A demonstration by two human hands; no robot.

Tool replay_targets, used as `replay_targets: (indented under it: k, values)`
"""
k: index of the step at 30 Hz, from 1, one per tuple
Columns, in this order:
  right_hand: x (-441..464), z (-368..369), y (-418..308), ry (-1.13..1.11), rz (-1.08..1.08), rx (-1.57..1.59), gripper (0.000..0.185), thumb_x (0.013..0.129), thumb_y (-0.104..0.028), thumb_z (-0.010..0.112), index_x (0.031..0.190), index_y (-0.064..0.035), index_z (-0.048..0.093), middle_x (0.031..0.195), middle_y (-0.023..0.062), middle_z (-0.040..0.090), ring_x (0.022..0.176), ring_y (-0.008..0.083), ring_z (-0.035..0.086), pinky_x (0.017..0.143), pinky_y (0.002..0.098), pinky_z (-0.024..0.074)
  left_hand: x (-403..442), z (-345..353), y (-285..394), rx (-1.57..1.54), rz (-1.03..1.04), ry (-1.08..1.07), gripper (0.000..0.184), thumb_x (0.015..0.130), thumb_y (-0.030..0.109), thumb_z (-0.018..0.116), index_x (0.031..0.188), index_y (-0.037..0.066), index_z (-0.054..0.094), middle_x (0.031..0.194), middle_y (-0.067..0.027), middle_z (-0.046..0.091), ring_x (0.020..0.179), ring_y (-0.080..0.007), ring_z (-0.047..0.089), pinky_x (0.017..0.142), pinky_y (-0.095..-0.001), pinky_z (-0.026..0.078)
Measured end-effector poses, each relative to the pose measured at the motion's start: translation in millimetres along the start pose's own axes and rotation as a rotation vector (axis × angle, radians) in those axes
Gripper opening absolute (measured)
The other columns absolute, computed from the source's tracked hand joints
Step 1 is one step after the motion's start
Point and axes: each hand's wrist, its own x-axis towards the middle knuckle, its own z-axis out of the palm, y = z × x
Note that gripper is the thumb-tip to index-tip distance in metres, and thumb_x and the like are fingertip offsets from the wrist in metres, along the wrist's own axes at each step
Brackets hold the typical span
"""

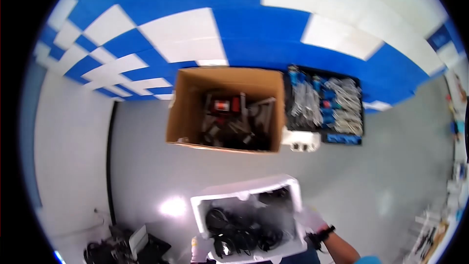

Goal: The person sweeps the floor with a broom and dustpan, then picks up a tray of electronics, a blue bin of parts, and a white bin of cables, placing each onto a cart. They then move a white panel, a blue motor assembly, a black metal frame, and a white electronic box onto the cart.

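Note:
A white foam box (266, 184) is held in front of my body, slightly tilted in view. Black coiled cables (244, 237) and other dark items lie inside it. At its left side, my gloved left hand (199, 249) is closed on the lower corner. My gloved right hand (311, 219) grips the opposite side, its fingers partly hidden by the wall. A black band circles the right wrist.
Ahead on the grey floor (141, 166) stands an open cardboard box (195, 110) with red and metal items. To its right are a black crate (361, 102) of bagged parts and a white object (305, 142). Dark equipment (117, 247) sits lower left; shelves line the far right.

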Motion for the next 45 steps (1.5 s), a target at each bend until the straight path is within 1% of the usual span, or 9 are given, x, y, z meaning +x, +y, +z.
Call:
replay_targets:
  k: [11, 13, 15, 18, 21, 24, 27, 35, 45]
  values:
    - [2, -99, -65, 0.001, 0.203, -0.268, 0.033, 0.065, -0.028, 0.056, 0.072, 0.0043, 0.061, 0.066, 0.0211, 0.059, 0.073, 0.0351, 0.060, 0.066, 0.0407, 0.0474, -32, 18, 42, -0.131, -0.235, -0.072, 0.037, 0.063, 0.032, 0.065, 0.083, 0.002, 0.062, 0.081, -0.0171, 0.062, 0.083, -0.0302, 0.059, 0.074, -0.0359, 0.046]
    - [9, -84, -61, 0.016, -0.094, -0.454, 0.034, 0.065, -0.028, 0.056, 0.073, 0.0044, 0.061, 0.069, 0.0221, 0.060, 0.076, 0.0356, 0.060, 0.069, 0.0411, 0.0470, -29, 0, 27, -0.137, -0.222, -0.070, 0.035, 0.062, 0.031, 0.066, 0.077, -0.001, 0.061, 0.073, -0.0164, 0.062, 0.076, -0.0288, 0.060, 0.068, -0.0354, 0.047]
    - [15, -77, -135, -0.029, 0.146, -0.418, 0.036, 0.065, -0.029, 0.055, 0.077, 0.0045, 0.062, 0.076, 0.0247, 0.060, 0.081, 0.0365, 0.059, 0.073, 0.0409, 0.0460, -5, -3, -27, -0.132, -0.130, -0.019, 0.034, 0.062, 0.030, 0.067, 0.073, -0.001, 0.061, 0.068, -0.0155, 0.061, 0.069, -0.0274, 0.061, 0.065, -0.0352, 0.048]
    - [25, -37, -199, -0.040, 0.103, -0.409, 0.038, 0.065, -0.029, 0.054, 0.079, 0.0051, 0.062, 0.080, 0.0266, 0.058, 0.081, 0.0368, 0.058, 0.074, 0.0400, 0.0458, 0, -87, -36, -0.172, 0.017, -0.004, 0.023, 0.072, 0.018, 0.053, 0.088, 0.003, 0.060, 0.071, -0.0168, 0.061, 0.067, -0.0292, 0.061, 0.054, -0.0375, 0.047]
    - [32, 8, -272, -0.033, -0.078, -0.324, 0.031, 0.066, -0.026, 0.053, 0.064, 0.0049, 0.057, 0.067, 0.0260, 0.056, 0.069, 0.0391, 0.057, 0.068, 0.0426, 0.0456, 44, -108, -121, -0.076, -0.223, 0.131, 0.034, 0.059, 0.031, 0.069, 0.070, 0.000, 0.061, 0.064, -0.0120, 0.060, 0.063, -0.0254, 0.061, 0.061, -0.0350, 0.048]
    - [64, 72, -313, -0.044, -0.316, -0.291, 0.031, 0.066, -0.024, 0.053, 0.055, 0.0051, 0.055, 0.056, 0.0258, 0.053, 0.063, 0.0396, 0.057, 0.063, 0.0430, 0.0461, 49, -189, -143, -0.268, -0.237, 0.310, 0.027, 0.057, 0.020, 0.067, 0.070, -0.003, 0.058, 0.059, -0.0128, 0.058, 0.057, -0.0224, 0.060, 0.053, -0.0327, 0.046]
    - [76, 106, -390, -0.115, -0.303, -0.243, 0.032, 0.067, -0.024, 0.054, 0.056, 0.0053, 0.056, 0.057, 0.0252, 0.053, 0.060, 0.0391, 0.056, 0.060, 0.0442, 0.0455, 70, -254, -177, -0.362, -0.245, 0.336, 0.022, 0.057, 0.014, 0.063, 0.068, -0.003, 0.057, 0.053, -0.0108, 0.055, 0.050, -0.0183, 0.057, 0.047, -0.0316, 0.043]
    - [158, 173, -500, -0.289, -0.235, -0.108, 0.033, 0.067, -0.018, 0.051, 0.093, 0.0026, 0.052, 0.076, 0.0244, 0.058, 0.076, 0.0383, 0.058, 0.069, 0.0430, 0.0458, 179, -388, -192, -0.371, -0.073, 0.360, 0.015, 0.059, 0.006, 0.058, 0.070, -0.005, 0.059, 0.056, -0.0116, 0.058, 0.051, -0.0137, 0.056, 0.048, -0.0286, 0.042]
    - [309, 210, -555, -0.068, -0.183, -0.015, 0.028, 0.068, -0.021, 0.049, 0.079, 0.0009, 0.060, 0.074, 0.0218, 0.059, 0.073, 0.0374, 0.057, 0.066, 0.0443, 0.0442, 427, -434, -202, 0.017, -0.028, 0.262, 0.022, 0.057, 0.009, 0.061, 0.076, -0.002, 0.059, 0.062, -0.0113, 0.058, 0.059, -0.0186, 0.058, 0.055, -0.0316, 0.044]
